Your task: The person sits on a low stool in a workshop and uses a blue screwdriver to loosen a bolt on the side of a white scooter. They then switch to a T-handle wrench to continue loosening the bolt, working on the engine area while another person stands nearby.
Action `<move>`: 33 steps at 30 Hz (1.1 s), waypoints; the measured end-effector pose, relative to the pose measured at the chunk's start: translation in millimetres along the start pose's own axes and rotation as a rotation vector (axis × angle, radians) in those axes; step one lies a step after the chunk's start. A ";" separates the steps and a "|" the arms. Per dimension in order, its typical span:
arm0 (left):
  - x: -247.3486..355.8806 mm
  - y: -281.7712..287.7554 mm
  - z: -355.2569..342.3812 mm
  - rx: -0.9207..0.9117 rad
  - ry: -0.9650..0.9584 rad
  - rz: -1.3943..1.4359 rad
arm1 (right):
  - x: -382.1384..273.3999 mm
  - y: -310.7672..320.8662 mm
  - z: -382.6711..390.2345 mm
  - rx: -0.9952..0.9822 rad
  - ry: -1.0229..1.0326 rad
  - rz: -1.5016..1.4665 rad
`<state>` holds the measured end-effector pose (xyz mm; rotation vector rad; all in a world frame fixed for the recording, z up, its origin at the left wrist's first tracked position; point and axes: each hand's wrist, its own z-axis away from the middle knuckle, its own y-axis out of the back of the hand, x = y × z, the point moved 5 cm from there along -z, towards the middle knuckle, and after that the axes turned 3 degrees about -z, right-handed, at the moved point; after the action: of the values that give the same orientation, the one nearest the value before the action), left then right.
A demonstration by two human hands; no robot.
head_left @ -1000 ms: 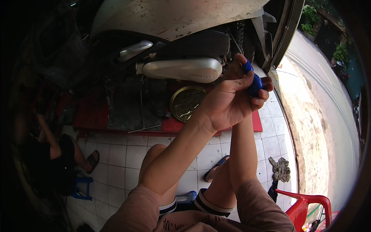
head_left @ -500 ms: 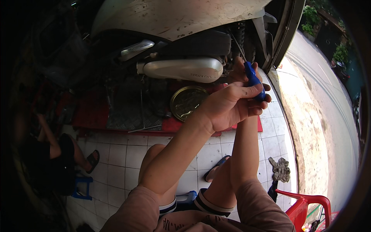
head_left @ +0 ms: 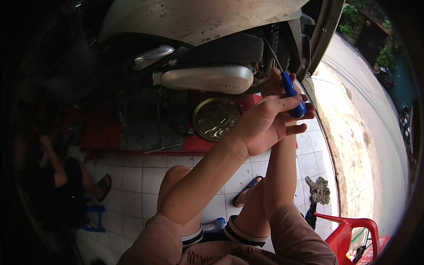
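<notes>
A screwdriver with a blue handle [head_left: 290,90] is held by my left hand [head_left: 265,121], thumb along one side and fingers on the other, the lower fingers spread apart. Its thin metal shaft [head_left: 274,56] slants up and away toward the black coil spring [head_left: 274,37] at the rear of a motorbike; the tip's contact is too dark to make out. My right hand [head_left: 272,84] is beyond the left, close to where shaft meets handle. Much of it is hidden, so its grip does not show. Left of the hands lies the bike's silver cover [head_left: 207,79].
A round gold-coloured tray [head_left: 197,128] rests on the red stand [head_left: 101,132] beneath the bike. A red plastic chair [head_left: 342,236] and a crumpled cloth [head_left: 319,190] are at right. Another person [head_left: 66,176] sits at far left. Beyond the doorway runs a street.
The blue handle has turned a little in my left fingers, and the lower fingers have spread further. My right hand stays near the shaft. The whole view has shifted slightly.
</notes>
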<state>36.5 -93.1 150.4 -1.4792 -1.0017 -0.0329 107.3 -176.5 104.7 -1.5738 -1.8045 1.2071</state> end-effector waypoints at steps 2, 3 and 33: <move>1.4 19.4 -0.5 0.055 0.016 -0.073 | 0.7 12.6 -5.9 0.241 0.085 0.384; 2.7 29.2 -1.1 0.081 0.027 -0.108 | 4.4 14.4 -8.8 0.261 0.103 0.364; 11.9 43.3 7.4 0.005 0.115 0.010 | -136.5 29.3 -168.7 0.780 0.198 2.130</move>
<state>65.2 -73.3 121.0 -1.4615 -0.9002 -0.1070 291.4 -254.1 194.2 -2.4608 1.1832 1.7368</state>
